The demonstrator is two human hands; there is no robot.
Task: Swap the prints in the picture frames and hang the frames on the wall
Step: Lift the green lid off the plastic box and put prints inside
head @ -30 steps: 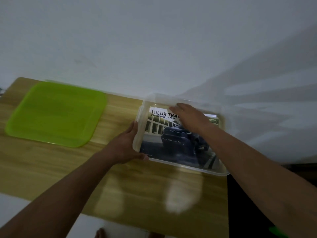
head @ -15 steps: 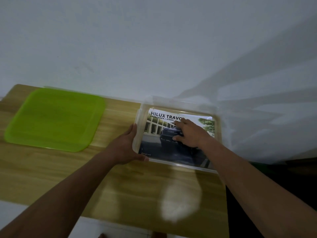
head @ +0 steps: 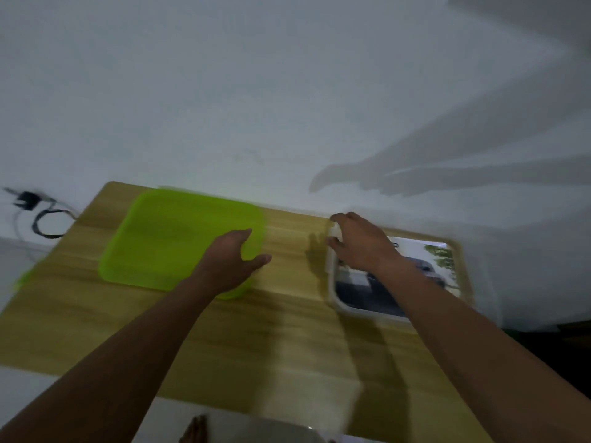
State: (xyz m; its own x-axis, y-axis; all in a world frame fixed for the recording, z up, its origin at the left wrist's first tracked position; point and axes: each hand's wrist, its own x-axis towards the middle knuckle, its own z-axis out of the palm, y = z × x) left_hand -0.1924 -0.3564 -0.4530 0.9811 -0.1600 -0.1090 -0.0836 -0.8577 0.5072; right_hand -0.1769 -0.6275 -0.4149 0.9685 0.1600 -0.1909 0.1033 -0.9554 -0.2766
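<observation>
Blurred view: left hand (head: pixel 232 262) is stretching straight fingers, thumb apart, over green lid (head: pixel 166 238) while right hand (head: pixel 361 246) is pinching left rim of clear container (head: pixel 361 311) holding print (head: pixel 438 262).

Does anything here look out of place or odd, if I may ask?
Nothing is spilled or damaged. Oddly, the print lies in a clear box, not a frame; the green lid lies apart, to its left.

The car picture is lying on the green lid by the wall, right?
No. In the head view the car picture lies in the clear plastic box by the wall; the green plastic lid sits apart, to its left.
</observation>
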